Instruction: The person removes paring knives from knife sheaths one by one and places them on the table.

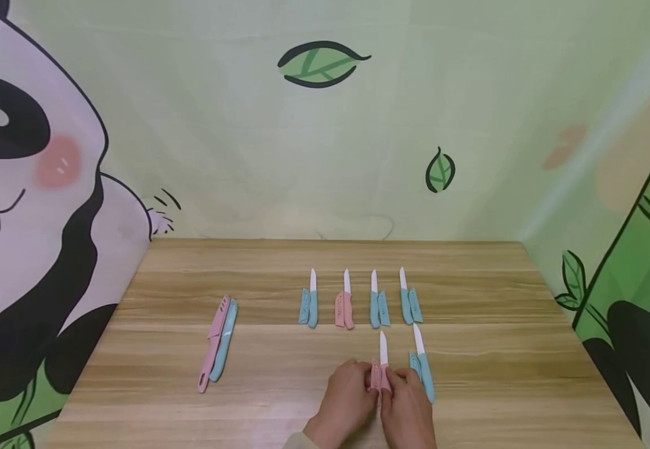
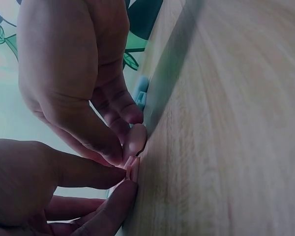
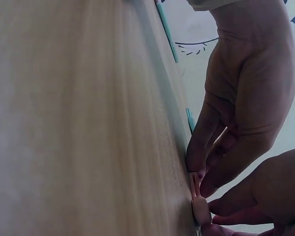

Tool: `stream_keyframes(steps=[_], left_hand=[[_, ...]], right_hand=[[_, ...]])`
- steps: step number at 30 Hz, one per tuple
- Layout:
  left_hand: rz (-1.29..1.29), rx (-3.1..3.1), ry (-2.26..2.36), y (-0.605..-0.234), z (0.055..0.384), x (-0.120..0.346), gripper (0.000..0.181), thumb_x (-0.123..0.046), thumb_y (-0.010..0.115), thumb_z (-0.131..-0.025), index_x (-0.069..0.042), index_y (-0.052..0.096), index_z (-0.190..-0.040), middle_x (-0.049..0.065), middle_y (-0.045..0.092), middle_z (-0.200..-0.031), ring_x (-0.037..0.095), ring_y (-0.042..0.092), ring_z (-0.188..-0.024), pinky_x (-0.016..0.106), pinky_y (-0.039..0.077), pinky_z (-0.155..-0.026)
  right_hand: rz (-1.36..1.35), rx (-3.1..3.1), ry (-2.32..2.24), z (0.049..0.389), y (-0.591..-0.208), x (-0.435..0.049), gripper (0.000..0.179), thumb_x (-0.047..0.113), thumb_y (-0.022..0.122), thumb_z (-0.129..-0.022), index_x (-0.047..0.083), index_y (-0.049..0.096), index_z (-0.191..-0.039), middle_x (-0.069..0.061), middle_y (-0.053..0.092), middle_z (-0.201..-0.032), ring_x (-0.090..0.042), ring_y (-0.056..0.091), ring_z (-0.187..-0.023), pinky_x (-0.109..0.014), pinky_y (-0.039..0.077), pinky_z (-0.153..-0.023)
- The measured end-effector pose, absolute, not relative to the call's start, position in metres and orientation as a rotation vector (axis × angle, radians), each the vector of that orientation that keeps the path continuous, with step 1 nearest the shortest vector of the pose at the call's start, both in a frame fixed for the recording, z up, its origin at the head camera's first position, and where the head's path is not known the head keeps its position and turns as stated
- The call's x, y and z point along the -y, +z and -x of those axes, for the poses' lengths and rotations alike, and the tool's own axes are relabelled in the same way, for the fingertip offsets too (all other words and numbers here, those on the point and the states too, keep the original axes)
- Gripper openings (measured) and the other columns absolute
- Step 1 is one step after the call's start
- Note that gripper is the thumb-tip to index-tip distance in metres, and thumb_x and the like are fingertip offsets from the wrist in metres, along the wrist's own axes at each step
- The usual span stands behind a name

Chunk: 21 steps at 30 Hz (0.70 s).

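Note:
My left hand [image 1: 347, 396] pinches a pink blade sheath [image 1: 375, 373] between thumb and fingers. Right beside it, a paring knife with a pink handle [image 1: 385, 376] and white blade points away from me, its handle pinched by my right hand [image 1: 409, 405]. In the left wrist view, the sheath [image 2: 133, 169] and the rounded handle end [image 2: 136, 138] lie close over the wooden tabletop. The right wrist view has the same handle [image 3: 201, 211] at fingertip level. A blue-handled knife [image 1: 425, 377] and its blue sheath [image 1: 414, 363], partly hidden, lie just past my right fingers.
Farther back on the wooden table [image 1: 269, 399] is a row of knives beside their sheaths, including a pink-handled knife [image 1: 349, 310] and a blue-handled one [image 1: 313, 308]. At left lie a pink knife [image 1: 213, 349] and a blue knife [image 1: 225, 343], both sheathed. A printed backdrop [image 1: 218, 125] rises behind.

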State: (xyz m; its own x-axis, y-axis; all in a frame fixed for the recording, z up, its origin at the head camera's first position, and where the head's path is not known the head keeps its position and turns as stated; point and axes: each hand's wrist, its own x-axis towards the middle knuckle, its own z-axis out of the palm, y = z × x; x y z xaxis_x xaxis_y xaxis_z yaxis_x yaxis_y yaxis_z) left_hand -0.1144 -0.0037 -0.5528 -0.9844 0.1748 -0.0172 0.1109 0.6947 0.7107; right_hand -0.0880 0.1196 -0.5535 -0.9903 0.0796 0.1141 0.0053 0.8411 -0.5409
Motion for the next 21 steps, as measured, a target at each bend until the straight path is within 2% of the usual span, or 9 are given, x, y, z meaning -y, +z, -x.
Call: stream_keyframes(steps=[13,21], left_hand=[[-0.258,-2.772,1.172,-0.5502,0.115,-0.0001,0.027,-0.006,0.078,-0.081,0.001,0.076,-0.108,-0.002,0.049,-0.073,0.013,0.043,-0.064,0.026,0.035,-0.055],[-0.28,-2.774,1.155,-0.5496,0.1139,-0.0013,0.032,-0.007,0.079,-0.082,0.002,0.075,-0.112,-0.002,0.048,-0.074,0.012,0.043,-0.066,0.025,0.035,-0.056]], right_hand=[[0.051,2.89,0.833,0.0866,-0.5523,-0.1211,0.039,0.003,0.073,-0.088,-0.006,0.07,-0.126,-0.019,0.065,-0.121,-0.038,0.062,-0.113,-0.054,0.053,-0.094],[0.068,2.899,0.845,0.086,-0.5519,-0.1225,0.039,0.002,0.072,-0.088,-0.005,0.07,-0.126,-0.019,0.064,-0.123,-0.039,0.062,-0.113,-0.055,0.053,-0.094]])
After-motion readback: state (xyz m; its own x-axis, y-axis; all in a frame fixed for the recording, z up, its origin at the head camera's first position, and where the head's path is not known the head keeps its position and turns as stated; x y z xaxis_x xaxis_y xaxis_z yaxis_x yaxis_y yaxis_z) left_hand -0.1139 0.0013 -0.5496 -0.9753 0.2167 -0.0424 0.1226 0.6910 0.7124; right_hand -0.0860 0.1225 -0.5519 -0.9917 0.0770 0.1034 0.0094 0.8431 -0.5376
